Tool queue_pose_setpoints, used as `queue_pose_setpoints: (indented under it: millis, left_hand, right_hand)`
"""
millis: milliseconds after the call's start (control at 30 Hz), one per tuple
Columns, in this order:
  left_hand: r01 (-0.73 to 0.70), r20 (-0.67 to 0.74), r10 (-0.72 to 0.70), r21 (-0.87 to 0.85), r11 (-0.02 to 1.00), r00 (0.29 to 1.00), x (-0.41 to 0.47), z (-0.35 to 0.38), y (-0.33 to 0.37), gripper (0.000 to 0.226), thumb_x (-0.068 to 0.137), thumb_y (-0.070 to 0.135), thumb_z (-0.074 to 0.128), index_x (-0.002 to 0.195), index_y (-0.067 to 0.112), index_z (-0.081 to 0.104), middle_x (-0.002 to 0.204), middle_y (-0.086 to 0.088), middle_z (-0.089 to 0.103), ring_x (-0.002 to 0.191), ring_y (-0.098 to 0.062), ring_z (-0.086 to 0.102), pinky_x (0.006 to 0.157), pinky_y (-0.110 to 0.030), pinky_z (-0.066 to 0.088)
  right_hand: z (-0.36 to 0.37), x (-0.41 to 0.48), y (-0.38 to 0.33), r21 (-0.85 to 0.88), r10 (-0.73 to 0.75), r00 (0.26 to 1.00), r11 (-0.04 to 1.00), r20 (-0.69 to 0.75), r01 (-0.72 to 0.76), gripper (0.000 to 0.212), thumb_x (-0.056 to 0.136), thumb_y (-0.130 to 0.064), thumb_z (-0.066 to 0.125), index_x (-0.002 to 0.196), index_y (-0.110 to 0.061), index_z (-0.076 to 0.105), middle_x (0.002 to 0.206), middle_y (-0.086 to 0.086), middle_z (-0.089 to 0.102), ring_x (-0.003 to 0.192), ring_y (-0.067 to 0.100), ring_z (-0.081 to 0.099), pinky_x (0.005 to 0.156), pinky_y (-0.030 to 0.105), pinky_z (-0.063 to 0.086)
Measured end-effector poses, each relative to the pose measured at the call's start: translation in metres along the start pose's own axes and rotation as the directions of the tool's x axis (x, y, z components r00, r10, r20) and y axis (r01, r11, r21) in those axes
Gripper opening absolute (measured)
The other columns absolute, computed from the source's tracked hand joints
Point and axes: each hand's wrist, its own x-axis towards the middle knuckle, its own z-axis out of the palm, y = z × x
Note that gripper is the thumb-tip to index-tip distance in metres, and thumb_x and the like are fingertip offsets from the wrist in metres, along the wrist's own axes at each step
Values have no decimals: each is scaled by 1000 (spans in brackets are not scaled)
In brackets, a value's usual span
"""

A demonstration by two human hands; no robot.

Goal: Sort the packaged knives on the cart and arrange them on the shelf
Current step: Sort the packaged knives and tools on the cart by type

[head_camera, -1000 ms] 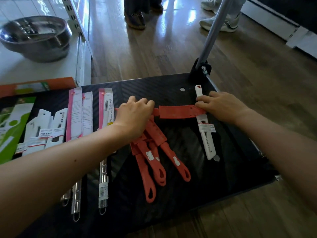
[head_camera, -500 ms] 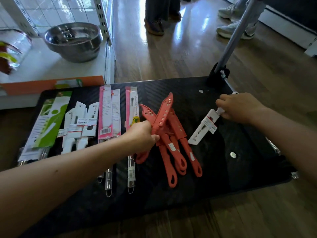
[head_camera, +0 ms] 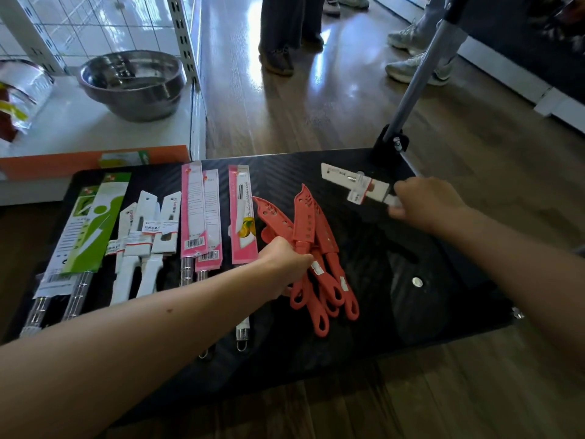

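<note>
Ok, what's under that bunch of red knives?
The black cart deck. The red knives overlap, and the left hand gripping them covers part of the pile, so anything beneath there is hidden.

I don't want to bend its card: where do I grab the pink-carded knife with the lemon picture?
Grip the pink-carded lemon-picture knife by its bare steel handle, fingers coming from the black cart's near edge: the handle sticks out of the card toward you, the card covers the blade.
</note>
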Motion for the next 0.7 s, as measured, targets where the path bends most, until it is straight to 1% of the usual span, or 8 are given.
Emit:
queue_pose_setpoints:
  millis: [67, 133, 233, 367, 467, 533, 600, 700]
  left_hand:
    - [2, 26, -2, 4, 1000, 1000, -3, -2, 3, 15, 94, 23, 52, 90, 11, 59, 102, -11, 66, 93, -22, 65, 65, -31, 55]
    - [-2, 37, -1, 81, 997, 999, -4, -5, 3, 22, 95, 29, 51, 102, 10, 59, 108, -8, 62, 98, -20, 58, 69, -31, 51]
    - [18, 72, -31, 176, 984, 997, -7, -14, 4, 36, 94, 33, 51, 120, 9, 55, 117, -7, 59, 95, -18, 56, 67, -27, 49]
    - [-20, 46, 10, 234, 972, 999, -10, -37, 11, 27, 93, 25, 51, 110, 7, 61, 95, -4, 58, 74, -13, 56, 52, -22, 49]
    - [-35, 11, 34, 203, 978, 999, -12, -64, 11, 13, 94, 13, 45, 101, 8, 55, 89, -8, 56, 67, -13, 54, 59, -25, 53]
    - [-25, 0, 26, 241, 970, 1000, -13, -83, 5, 16, 94, 9, 41, 104, 7, 54, 90, -9, 56, 63, -13, 52, 54, -21, 51]
    - [-18, -34, 29, 298, 954, 999, -14, -102, -4, 24, 93, 7, 40, 112, 5, 55, 95, -12, 60, 65, -14, 56, 51, -21, 50]
    - [-25, -70, 49, 311, 950, 996, -14, -130, -15, 29, 93, 4, 38, 115, 3, 56, 96, -13, 59, 65, -14, 55, 56, -24, 50]
  right_hand:
    - [2, -3, -13, 149, 18, 999, 989, 36, -24, 27, 86, -36, 56, 92, -9, 60, 102, 16, 65, 87, 31, 60, 66, 31, 39]
    - [0, -7, -28, 285, 34, 998, 957, 53, -48, 26, 84, -36, 59, 79, -11, 58, 91, 14, 66, 75, 26, 57, 62, 29, 39]
    - [-10, -10, -50, 450, 47, 996, 890, 71, -74, 35, 85, -36, 61, 81, -1, 67, 84, 12, 68, 77, 24, 62, 62, 30, 44]
    - [-22, -9, -82, 694, 47, 990, 709, 133, -127, 33, 84, -33, 65, 86, -1, 71, 84, 13, 70, 73, 22, 69, 71, 35, 59]
    - [-28, -7, -108, 761, 38, 987, 632, 159, -147, 30, 84, -31, 67, 85, -2, 70, 79, 9, 69, 66, 16, 66, 69, 33, 58]
    - [-35, -6, -127, 767, 32, 990, 629, 140, -129, 34, 83, -33, 67, 83, 0, 72, 75, 9, 68, 56, 10, 57, 59, 24, 51]
    - [-40, -6, -148, 767, 17, 993, 634, 113, -98, 38, 83, -36, 66, 80, 2, 72, 72, 11, 67, 51, 8, 52, 53, 22, 46]
    - [-48, -7, -184, 800, -33, 992, 595, 120, -77, 37, 82, -34, 67, 72, 2, 69, 65, 12, 66, 52, 13, 56, 60, 29, 53]
